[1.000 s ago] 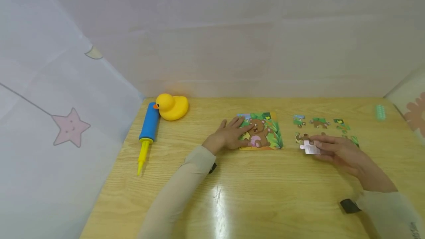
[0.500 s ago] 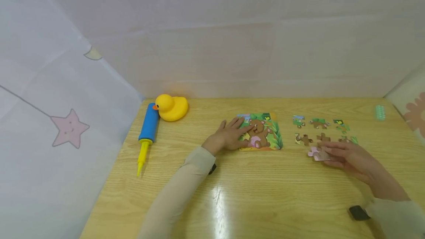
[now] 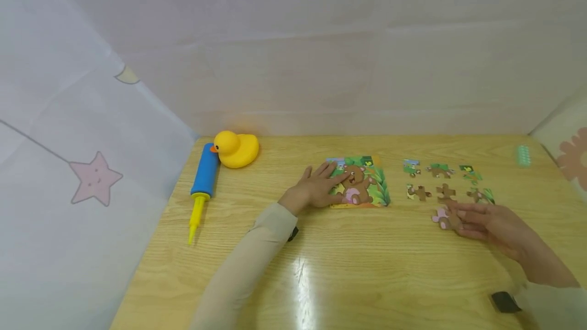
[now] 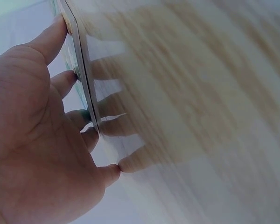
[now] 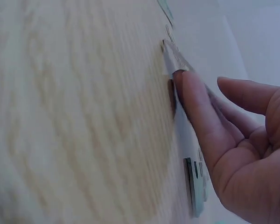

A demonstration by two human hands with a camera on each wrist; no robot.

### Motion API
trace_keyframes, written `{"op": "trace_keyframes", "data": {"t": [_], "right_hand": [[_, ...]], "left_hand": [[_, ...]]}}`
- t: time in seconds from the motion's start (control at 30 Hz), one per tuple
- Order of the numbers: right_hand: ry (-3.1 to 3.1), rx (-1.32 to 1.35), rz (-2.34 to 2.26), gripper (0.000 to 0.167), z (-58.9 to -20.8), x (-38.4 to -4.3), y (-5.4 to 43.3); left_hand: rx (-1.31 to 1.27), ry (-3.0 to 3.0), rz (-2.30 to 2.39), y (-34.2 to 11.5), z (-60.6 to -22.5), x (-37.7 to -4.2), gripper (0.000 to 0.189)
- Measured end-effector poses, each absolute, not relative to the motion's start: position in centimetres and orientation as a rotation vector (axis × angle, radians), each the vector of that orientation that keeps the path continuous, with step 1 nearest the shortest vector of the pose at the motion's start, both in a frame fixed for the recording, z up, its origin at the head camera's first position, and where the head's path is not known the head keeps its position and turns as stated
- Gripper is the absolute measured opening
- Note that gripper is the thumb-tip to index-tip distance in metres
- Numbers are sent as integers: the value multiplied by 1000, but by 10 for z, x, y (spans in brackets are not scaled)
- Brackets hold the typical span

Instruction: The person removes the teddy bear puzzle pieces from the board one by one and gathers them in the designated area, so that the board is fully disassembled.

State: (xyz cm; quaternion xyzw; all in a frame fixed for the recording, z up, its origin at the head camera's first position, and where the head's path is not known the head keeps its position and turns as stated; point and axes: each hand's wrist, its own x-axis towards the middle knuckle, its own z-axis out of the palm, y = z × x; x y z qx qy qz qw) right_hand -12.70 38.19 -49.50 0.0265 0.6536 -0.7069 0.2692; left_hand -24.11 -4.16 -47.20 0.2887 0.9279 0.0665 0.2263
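Observation:
My left hand [image 3: 316,190] rests with spread fingers on a bear picture puzzle board [image 3: 373,187]; in the left wrist view its fingertips [image 4: 71,78] touch the board's edge and the table. At the right, my right hand [image 3: 497,228] pinches a brown and pink jigsaw piece [image 3: 443,218], picture side up, just below the loose pieces. The right wrist view shows that piece [image 5: 176,59] tilted by the fingers, close over the tabletop. Several loose jigsaw pieces, among them a brown one [image 3: 446,192], lie in two rows beyond the right hand.
A yellow toy duck [image 3: 239,149] sits at the back left against a blue and yellow hand pump [image 3: 205,169]. A small green bumpy object [image 3: 524,155] lies at the back right. Pale cloth walls [image 3: 293,75] border the wooden table [image 3: 367,279].
My right hand has moved right and toward me with its jigsaw piece. The piece first showed its pale surface and now shows its picture. My left hand has stayed put.

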Motion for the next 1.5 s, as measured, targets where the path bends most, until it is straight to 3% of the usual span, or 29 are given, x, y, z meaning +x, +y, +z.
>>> {"op": "trace_keyframes", "data": {"t": [0.17, 0.33, 0.97, 1.5], "right_hand": [[2252, 165, -1468, 61, -488, -122, 376], [2396, 144, -1255, 68, -477, -120, 373], [2450, 87, -1191, 72, -472, -111, 375], [2409, 21, -1388, 65, -472, -118, 377]], "left_hand": [[801, 2557, 193, -42, -471, -241, 76], [793, 2564, 195, -41, -471, -241, 76], [804, 2563, 193, -41, -472, -240, 75], [812, 2576, 178, -42, -473, -242, 76]]}}
